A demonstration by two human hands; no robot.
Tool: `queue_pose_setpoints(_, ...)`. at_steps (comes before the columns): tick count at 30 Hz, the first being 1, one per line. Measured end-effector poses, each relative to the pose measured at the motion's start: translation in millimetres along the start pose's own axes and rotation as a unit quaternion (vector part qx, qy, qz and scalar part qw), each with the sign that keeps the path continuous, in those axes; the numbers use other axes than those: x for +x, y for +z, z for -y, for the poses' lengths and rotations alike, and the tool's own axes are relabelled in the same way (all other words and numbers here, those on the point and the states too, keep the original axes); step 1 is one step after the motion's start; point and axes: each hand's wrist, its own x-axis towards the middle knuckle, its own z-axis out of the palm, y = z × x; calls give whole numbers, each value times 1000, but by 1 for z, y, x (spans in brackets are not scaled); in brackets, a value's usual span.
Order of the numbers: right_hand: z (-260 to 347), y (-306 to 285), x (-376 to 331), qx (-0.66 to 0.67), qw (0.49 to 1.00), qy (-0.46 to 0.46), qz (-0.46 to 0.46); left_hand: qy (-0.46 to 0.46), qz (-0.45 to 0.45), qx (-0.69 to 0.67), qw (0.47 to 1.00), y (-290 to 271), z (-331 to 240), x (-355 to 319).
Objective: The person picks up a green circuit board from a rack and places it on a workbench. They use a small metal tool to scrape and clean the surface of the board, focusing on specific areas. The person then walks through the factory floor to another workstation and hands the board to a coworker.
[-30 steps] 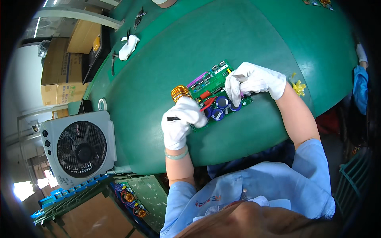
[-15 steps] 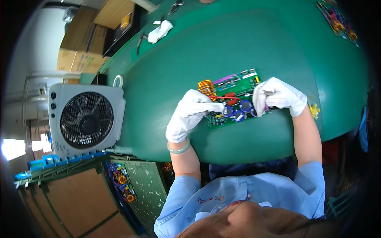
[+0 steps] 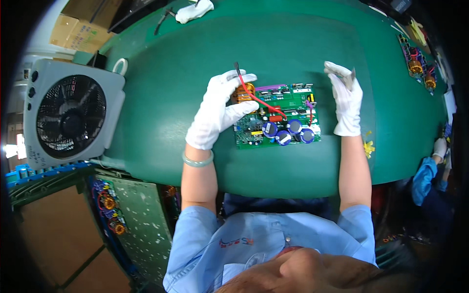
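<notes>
Head view showed the left hand (image 3: 217, 110) pinching the red wire (image 3: 256, 99) of the circuit board (image 3: 278, 115) lying mid-table (image 3: 146, 122), right hand (image 3: 346, 100) gripping a small tool (image 3: 351, 74); tugging risked tearing its joint.

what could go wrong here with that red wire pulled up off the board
The left hand holds the red wire stretched up from the green circuit board; a hard pull might strain its attachment or drag the unheld board across the green table. The right hand holds a small metal tool away from the board; the tip could perhaps scratch components when brought in.
</notes>
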Motion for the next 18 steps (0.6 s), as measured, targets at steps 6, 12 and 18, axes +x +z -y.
queue_pose_setpoints(6, -14, 14, 7, -61, 997, -19, 37, -9, 39, 27, 999, 8, 5, 3)
queue_pose_setpoints(12, 19, 13, -11, -132, 979, 32, 154, 19, 101, -46, 994, 8, -7, -4)
queue_pose_setpoints(18, 33, 29, -31, -145, 911, 29, 386, 81, 140, -87, 983, 27, -14, -6)
